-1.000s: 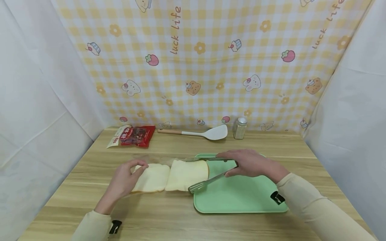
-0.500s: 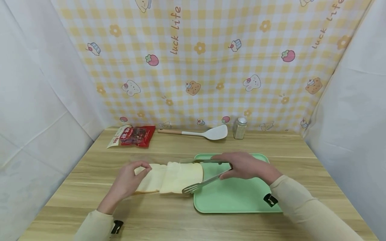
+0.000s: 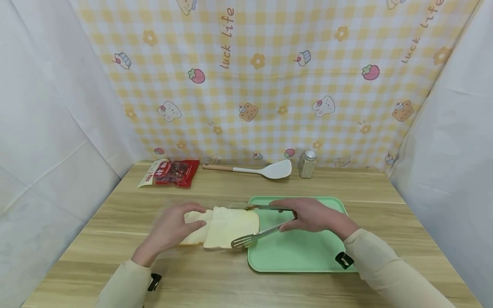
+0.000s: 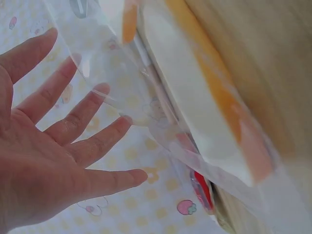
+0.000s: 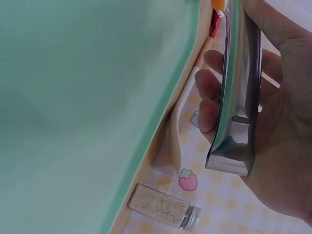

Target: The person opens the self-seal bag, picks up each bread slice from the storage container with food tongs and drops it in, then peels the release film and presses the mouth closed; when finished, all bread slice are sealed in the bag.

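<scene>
head view: our right hand [image 3: 310, 214] grips silver metal tongs [image 3: 265, 232], spread wide, we guess so square white bread slice [image 3: 230, 226] fits between. slice overlaps green rectangular tray [image 3: 300, 256]. left hand [image 3: 173, 229] splayed, holding nothing, beside clear plastic film [image 4: 106, 58].

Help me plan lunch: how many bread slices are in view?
2: right slice, its end between the tongs; left slice, near the left hand. More may hide beneath.

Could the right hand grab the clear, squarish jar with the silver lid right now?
Probably not while the right hand grips the silver metal tongs. The way itself looks free: the jar stands beyond the pale green rectangular tray, nothing visible blocking it.
</scene>
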`<state>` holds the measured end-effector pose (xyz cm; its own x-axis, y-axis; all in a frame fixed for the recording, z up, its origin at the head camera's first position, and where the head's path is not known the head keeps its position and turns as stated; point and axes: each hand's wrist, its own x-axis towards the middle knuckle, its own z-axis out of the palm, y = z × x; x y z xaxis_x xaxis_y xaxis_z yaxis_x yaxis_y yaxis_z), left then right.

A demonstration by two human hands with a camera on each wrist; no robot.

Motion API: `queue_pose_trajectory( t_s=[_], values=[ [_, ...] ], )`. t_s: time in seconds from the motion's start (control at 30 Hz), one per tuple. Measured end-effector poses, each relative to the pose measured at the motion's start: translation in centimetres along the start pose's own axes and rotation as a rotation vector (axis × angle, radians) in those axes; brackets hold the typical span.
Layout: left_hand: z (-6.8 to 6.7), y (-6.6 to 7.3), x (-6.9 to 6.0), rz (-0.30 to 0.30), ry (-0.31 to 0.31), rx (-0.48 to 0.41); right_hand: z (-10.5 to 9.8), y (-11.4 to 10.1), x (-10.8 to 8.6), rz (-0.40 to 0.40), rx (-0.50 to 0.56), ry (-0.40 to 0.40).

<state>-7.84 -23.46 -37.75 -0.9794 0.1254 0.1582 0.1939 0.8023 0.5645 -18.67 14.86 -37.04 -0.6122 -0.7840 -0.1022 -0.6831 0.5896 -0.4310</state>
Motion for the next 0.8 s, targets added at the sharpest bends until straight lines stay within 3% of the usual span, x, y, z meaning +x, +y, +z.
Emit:
queue_pose_trajectory(
  t_s=[0.27,0.5,0.8],
  values=[
    [0.8,1.2,1.4,0.04,-0.074,0.059,0.4,0.2,0.0,-0.002,-0.014,0.013],
    [1.3,1.5,1.8,0.094,-0.031,0.078,0.6,0.2,0.0,-0.015,-0.049,0.02],
    [1.3,1.7,1.7,0.037,-0.04,0.014,0.6,-0.3,-0.5,0.039,-0.087,0.016]
  ],
)
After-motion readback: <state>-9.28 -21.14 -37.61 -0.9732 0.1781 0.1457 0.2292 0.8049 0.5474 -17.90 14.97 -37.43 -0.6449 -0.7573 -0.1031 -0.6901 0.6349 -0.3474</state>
